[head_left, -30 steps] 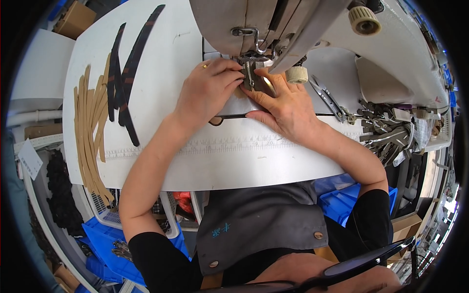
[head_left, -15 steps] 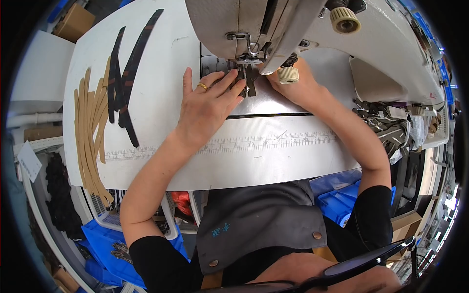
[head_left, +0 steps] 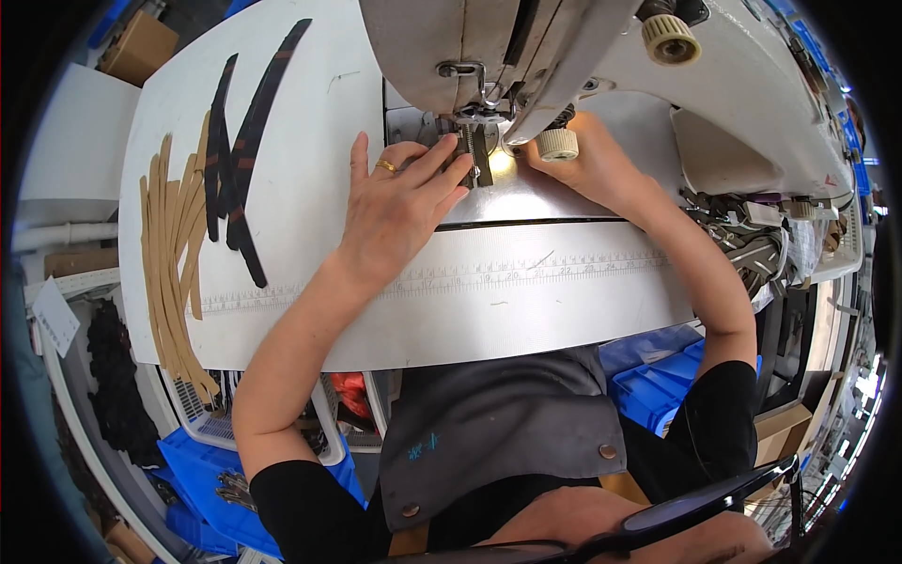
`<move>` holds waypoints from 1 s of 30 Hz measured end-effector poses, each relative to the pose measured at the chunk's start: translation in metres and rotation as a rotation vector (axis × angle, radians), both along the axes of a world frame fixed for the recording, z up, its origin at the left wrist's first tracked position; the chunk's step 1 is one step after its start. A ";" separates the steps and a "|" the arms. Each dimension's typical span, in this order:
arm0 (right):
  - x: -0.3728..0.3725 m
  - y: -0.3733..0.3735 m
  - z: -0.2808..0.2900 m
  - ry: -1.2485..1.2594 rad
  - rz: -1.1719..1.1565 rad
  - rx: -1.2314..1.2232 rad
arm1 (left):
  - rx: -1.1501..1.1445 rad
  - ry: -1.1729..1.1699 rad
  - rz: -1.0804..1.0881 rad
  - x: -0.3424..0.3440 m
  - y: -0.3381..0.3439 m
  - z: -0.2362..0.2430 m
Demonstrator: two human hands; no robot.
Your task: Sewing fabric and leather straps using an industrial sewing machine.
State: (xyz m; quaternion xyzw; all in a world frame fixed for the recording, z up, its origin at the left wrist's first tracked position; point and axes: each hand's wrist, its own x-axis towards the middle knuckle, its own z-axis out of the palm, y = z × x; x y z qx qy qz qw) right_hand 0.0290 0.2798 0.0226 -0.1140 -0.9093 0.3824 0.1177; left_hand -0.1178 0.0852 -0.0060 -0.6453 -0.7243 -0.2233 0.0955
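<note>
A short zipper with metal teeth and dark tape lies below the needle area of a sewing machine, its slider toward me. My left hand rests on it from the left, palm down, fingers stretched out and lying flat, a gold ring on one finger. To the right of the needle is my right hand. Its fingers are curled in, partly behind a cream knob, so whatever they pinch is hidden. Light falls on the metal plate between the hands.
Tan strips and dark curved strips lie at the left of the white table, which has a printed ruler. Grey zipper pieces lie at the right. Below the table stand blue bins.
My right hand has shifted right, away from the needle area, uncovering a bright patch of the plate. My left hand stays on the zipper almost unmoved.
</note>
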 end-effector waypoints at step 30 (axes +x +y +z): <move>-0.012 -0.001 0.000 -0.022 0.098 -1.238 | -0.013 -0.002 0.015 0.001 0.000 0.001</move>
